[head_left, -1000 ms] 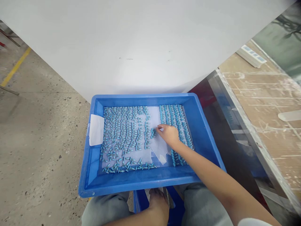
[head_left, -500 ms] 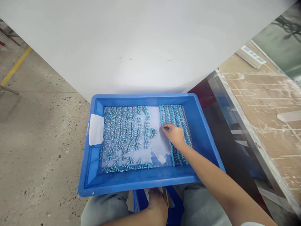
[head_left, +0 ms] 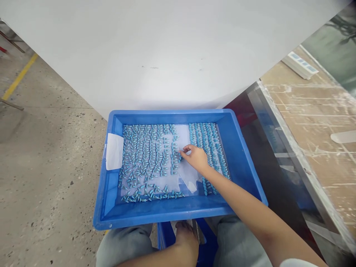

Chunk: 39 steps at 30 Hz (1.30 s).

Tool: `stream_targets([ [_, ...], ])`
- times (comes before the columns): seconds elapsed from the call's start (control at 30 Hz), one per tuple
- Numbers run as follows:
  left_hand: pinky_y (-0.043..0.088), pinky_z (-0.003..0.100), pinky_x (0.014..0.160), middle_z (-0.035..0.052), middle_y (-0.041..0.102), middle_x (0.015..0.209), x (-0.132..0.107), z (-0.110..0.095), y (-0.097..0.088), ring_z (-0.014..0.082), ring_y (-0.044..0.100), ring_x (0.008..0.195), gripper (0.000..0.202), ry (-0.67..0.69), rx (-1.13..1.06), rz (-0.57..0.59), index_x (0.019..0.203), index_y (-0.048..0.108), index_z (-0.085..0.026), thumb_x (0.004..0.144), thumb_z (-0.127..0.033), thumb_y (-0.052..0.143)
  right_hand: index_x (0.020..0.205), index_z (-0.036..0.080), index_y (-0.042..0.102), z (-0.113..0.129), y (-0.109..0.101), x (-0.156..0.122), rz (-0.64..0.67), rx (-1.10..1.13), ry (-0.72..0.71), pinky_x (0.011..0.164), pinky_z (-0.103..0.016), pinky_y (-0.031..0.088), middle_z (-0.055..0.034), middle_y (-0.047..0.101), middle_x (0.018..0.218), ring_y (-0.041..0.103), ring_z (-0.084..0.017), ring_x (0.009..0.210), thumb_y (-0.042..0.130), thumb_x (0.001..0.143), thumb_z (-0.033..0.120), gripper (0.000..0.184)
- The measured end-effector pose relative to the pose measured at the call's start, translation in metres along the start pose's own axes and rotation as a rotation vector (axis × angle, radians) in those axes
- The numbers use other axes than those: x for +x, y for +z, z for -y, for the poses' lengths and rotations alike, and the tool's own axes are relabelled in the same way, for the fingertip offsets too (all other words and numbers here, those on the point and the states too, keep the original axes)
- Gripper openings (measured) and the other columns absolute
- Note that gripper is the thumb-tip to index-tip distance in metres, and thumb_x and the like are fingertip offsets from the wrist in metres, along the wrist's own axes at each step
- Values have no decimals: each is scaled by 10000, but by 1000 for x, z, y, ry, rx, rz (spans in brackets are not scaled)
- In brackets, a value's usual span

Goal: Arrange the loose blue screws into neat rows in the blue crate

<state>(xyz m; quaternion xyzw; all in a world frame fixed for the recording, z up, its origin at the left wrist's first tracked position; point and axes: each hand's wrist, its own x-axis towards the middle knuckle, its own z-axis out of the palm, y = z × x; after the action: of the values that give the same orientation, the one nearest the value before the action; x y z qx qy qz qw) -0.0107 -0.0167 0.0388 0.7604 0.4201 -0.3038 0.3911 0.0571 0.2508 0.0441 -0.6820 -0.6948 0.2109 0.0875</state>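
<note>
In the rectangular blue plastic tray (head_left: 167, 212), small blue-and-metallic pieces (head_left: 144, 152) crowd the left; below its near rim lies the left hand (head_left: 185, 234), its grip hidden. The right hand (head_left: 183, 151) brings thumb and forefinger together beside the middle pieces, whether on one I cannot tell; a light, shallow pinch should spare the neighbours. Rightward, the bare strip of smooth pale sheet (head_left: 183, 134) leaves room before the neat blue rows (head_left: 205, 134) and the tray's raised wall.

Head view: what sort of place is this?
Probably a factory or workshop: a blue bin holds rows of small blue parts, a yellow line marks the speckled floor, and a worn brown surface lies at right.
</note>
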Motion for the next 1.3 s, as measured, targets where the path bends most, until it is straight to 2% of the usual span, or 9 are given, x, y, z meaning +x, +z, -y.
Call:
stream_targets([
  [0.13, 439, 565, 1002, 258, 560, 1402, 2, 0, 2, 405, 535, 1278, 623, 12, -4, 5, 1462, 481, -90, 856, -201, 572, 912, 270, 728, 9, 5, 10, 50, -7, 36, 672, -259, 476, 19, 754, 849, 703, -184, 822, 686, 799, 410, 184],
  [0.27, 427, 564, 1017, 262, 553, 1408, 1, 0, 1, 404, 531, 1282, 606, 10, -3, 13, 1466, 472, -71, 878, -203, 535, 909, 271, 734, 5, 2, 12, 52, -15, 40, 680, -258, 473, 25, 753, 833, 701, -181, 809, 690, 771, 356, 168],
  [0.43, 408, 564, 1044, 281, 545, 1405, -2, 0, -3, 397, 518, 1291, 581, 22, -17, 56, 1462, 469, -39, 902, -196, 487, 876, 269, 718, -20, -9, 2, -23, -51, 30, 686, -272, 458, 12, 756, 893, 687, -183, 783, 623, 826, 403, 171],
  [0.6, 401, 571, 1038, 269, 567, 1387, 0, -2, 2, 398, 524, 1269, 592, 8, -43, 44, 1459, 482, -58, 886, -201, 507, 861, 258, 714, -43, -12, -6, -84, -93, 7, 640, -284, 421, -12, 724, 743, 667, -201, 705, 594, 836, 472, 247],
  [0.83, 423, 557, 990, 265, 614, 1321, 7, 1, 12, 384, 564, 1204, 578, 0, -69, -17, 1445, 511, -80, 879, -198, 502, 850, 248, 713, -53, -6, -11, -120, -88, -44, 598, -276, 389, 6, 651, 601, 607, -169, 576, 521, 874, 578, 383],
  [0.9, 431, 556, 972, 260, 629, 1299, 8, 1, 14, 382, 573, 1187, 566, -7, -83, -41, 1431, 534, -97, 873, -189, 503, 853, 242, 716, -55, -6, -13, -126, -89, -62, 607, -273, 390, 2, 661, 619, 615, -167, 593, 516, 886, 573, 388],
  [1.07, 431, 582, 984, 272, 632, 1287, 9, -3, 14, 389, 582, 1186, 597, -16, -91, -38, 1447, 516, -119, 852, -163, 546, 846, 247, 717, -60, -5, -15, -122, -107, -111, 659, -262, 406, -17, 752, 892, 679, -179, 776, 539, 889, 479, 296],
  [1.2, 421, 581, 991, 282, 638, 1270, 10, -3, 14, 403, 575, 1193, 567, -38, -113, -52, 1379, 589, -91, 817, -167, 584, 837, 251, 720, -62, -9, -13, -119, -112, -101, 651, -267, 417, -12, 754, 879, 685, -187, 772, 584, 861, 510, 293],
  [1.3, 413, 580, 996, 255, 630, 1302, 10, -1, 14, 402, 559, 1218, 570, -40, -152, -59, 1362, 613, -122, 793, -146, 571, 929, 239, 722, -65, -21, -6, -162, -99, -36, 657, -281, 441, -25, 751, 866, 684, -191, 744, 549, 883, 545, 354],
])
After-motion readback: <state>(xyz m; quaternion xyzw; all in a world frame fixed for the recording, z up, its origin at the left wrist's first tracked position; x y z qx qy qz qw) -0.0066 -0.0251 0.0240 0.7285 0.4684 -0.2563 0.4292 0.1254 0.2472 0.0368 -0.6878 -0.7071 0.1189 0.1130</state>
